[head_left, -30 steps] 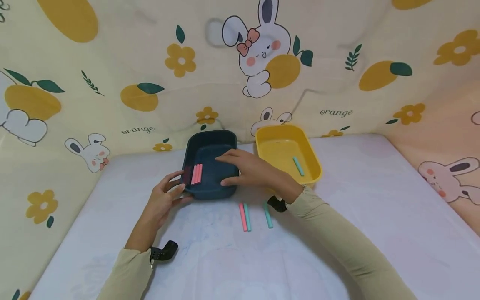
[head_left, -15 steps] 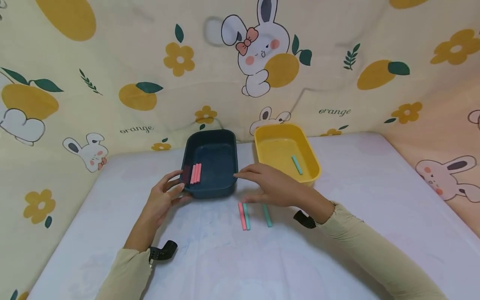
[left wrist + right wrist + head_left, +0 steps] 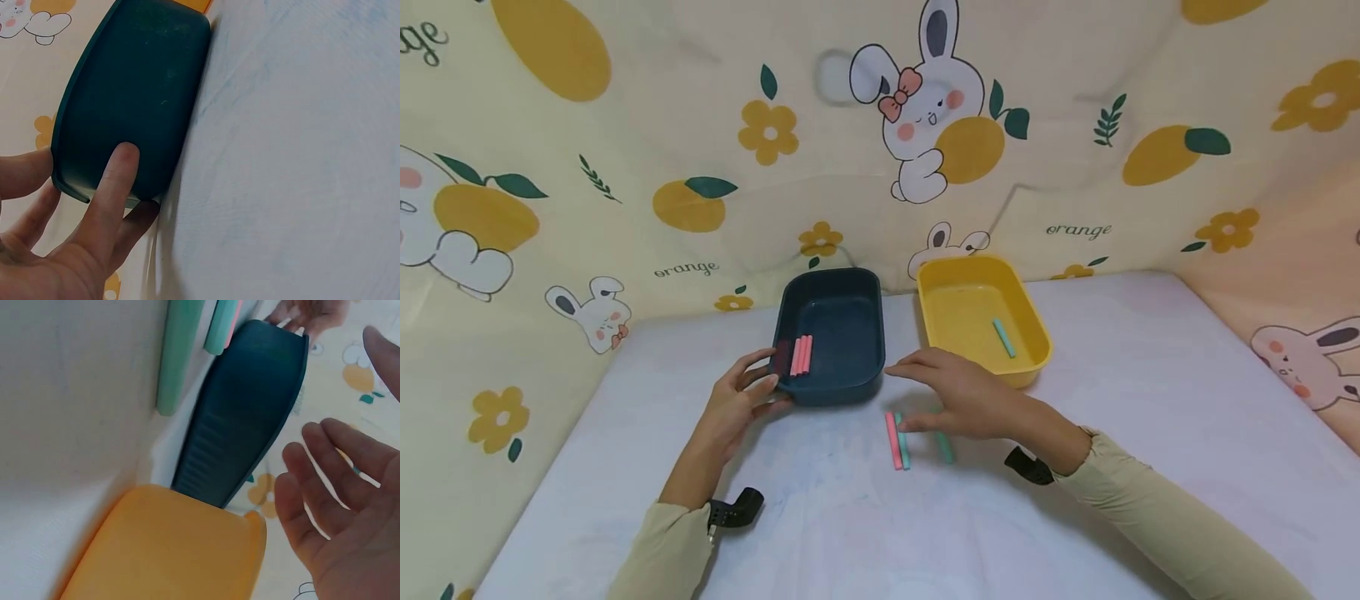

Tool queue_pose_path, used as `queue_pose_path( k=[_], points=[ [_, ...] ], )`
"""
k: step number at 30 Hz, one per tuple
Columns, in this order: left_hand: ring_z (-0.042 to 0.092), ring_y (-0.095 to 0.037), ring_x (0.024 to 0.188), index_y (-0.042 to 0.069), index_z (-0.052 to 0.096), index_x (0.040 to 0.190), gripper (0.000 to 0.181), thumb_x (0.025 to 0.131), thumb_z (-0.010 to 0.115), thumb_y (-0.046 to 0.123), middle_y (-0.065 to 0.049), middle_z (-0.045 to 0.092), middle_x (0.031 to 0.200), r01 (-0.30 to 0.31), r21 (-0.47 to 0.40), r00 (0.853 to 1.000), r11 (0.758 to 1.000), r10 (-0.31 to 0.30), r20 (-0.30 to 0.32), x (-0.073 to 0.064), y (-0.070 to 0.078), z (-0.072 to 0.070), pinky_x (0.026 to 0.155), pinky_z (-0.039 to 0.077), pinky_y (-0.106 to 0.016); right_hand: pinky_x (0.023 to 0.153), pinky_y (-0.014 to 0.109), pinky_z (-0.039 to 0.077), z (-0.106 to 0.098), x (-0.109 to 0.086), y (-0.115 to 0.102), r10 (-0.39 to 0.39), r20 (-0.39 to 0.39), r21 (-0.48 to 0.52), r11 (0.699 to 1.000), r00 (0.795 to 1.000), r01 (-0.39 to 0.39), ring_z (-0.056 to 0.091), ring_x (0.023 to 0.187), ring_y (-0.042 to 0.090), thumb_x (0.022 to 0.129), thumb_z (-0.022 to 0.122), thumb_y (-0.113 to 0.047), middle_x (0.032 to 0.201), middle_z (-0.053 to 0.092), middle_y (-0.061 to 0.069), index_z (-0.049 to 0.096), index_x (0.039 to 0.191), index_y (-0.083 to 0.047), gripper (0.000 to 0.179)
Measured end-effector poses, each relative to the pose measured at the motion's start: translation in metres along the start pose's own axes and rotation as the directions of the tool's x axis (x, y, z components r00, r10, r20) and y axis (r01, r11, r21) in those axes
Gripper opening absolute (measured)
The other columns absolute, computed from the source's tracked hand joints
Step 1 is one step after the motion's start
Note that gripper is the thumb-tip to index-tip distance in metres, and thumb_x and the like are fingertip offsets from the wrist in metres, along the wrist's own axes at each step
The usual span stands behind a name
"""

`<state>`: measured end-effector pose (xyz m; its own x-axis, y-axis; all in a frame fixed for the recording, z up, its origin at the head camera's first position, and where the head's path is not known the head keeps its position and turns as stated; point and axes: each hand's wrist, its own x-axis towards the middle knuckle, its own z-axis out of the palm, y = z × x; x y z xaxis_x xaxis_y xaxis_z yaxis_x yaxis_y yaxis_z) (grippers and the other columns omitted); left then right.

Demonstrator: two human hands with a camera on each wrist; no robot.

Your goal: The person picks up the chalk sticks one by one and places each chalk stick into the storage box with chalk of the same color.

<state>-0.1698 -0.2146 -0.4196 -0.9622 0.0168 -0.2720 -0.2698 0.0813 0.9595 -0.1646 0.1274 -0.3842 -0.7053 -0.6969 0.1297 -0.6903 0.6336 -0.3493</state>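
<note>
My left hand [image 3: 733, 408] grips the near left corner of a dark blue tray [image 3: 850, 392], its thumb pressed on the outer wall in the left wrist view. Several pink chalk sticks [image 3: 801, 356] lie side by side at the left inside that tray. Over the table hovers my right hand [image 3: 973, 400], fingers spread and holding nothing. Close below it lie a pink chalk stick [image 3: 892, 442] and a green chalk stick [image 3: 905, 457], side by side. Another green chalk stick [image 3: 945, 450] lies to their right, partly hidden by the hand.
A yellow tray [image 3: 951, 304] stands right of the dark blue one, with one green chalk stick [image 3: 1003, 337] inside. Both trays are near the patterned cloth backdrop [image 3: 820, 192]. A white cloth [image 3: 820, 517] covers the table.
My right hand has drawn back from over the dark blue tray, toward me and to the right, above the loose chalk sticks. The left hand stays at the tray's corner.
</note>
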Motion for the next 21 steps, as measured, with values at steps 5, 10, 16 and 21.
queue_pose_path(
  k=[5, 10, 16, 21],
  points=[
    [0.061, -0.024, 0.11, 0.023, 0.034, 0.154, 0.055, 0.103, 0.053, 0.013, -0.013, 0.037, 0.157, 0.0, 0.01, 1.0, 1.0, 0.0, -0.007, 0.001, 0.001, 0.002, 0.099, 0.055, -0.037, 0.108, 0.039, 0.048, 0.005, 0.0, 0.0, 0.031, 0.042, -0.002, 1.0, 0.999, -0.031, 0.053, 0.127, 0.018, 0.079, 0.075, -0.062, 0.137, 0.057, -0.002, 0.052, 0.144, -0.022, 0.08],
    [0.061, -0.022, 0.109, 0.023, 0.034, 0.154, 0.056, 0.103, 0.053, 0.014, -0.013, 0.037, 0.157, 0.008, 0.01, 1.0, 1.0, -0.008, 0.0, 0.001, 0.001, 0.001, 0.099, 0.055, -0.036, 0.108, 0.04, 0.048, 0.013, 0.001, -0.007, 0.074, 0.108, -0.019, 0.997, 0.991, -0.072, 0.052, 0.128, 0.02, 0.077, 0.077, -0.061, 0.138, 0.056, -0.001, 0.053, 0.144, -0.021, 0.082],
    [0.061, -0.023, 0.11, 0.023, 0.034, 0.154, 0.056, 0.103, 0.054, 0.015, -0.013, 0.038, 0.156, 0.002, 0.014, 1.0, 1.0, -0.002, -0.001, 0.0, 0.004, 0.001, 0.1, 0.055, -0.036, 0.106, 0.039, 0.049, 0.022, 0.003, -0.009, 0.059, 0.131, -0.097, 0.994, 0.99, -0.046, 0.054, 0.125, 0.019, 0.075, 0.076, -0.064, 0.136, 0.058, -0.001, 0.056, 0.141, -0.018, 0.083],
    [0.06, -0.026, 0.113, 0.023, 0.034, 0.154, 0.056, 0.103, 0.054, 0.015, -0.014, 0.036, 0.157, 0.012, 0.007, 1.0, 1.0, -0.012, 0.002, 0.0, 0.005, 0.002, 0.102, 0.053, -0.038, 0.105, 0.039, 0.049, 0.028, 0.003, -0.009, 0.065, 0.166, -0.122, 0.992, 0.984, -0.045, 0.055, 0.124, 0.02, 0.074, 0.076, -0.066, 0.135, 0.06, 0.0, 0.057, 0.139, -0.019, 0.083]
  ],
)
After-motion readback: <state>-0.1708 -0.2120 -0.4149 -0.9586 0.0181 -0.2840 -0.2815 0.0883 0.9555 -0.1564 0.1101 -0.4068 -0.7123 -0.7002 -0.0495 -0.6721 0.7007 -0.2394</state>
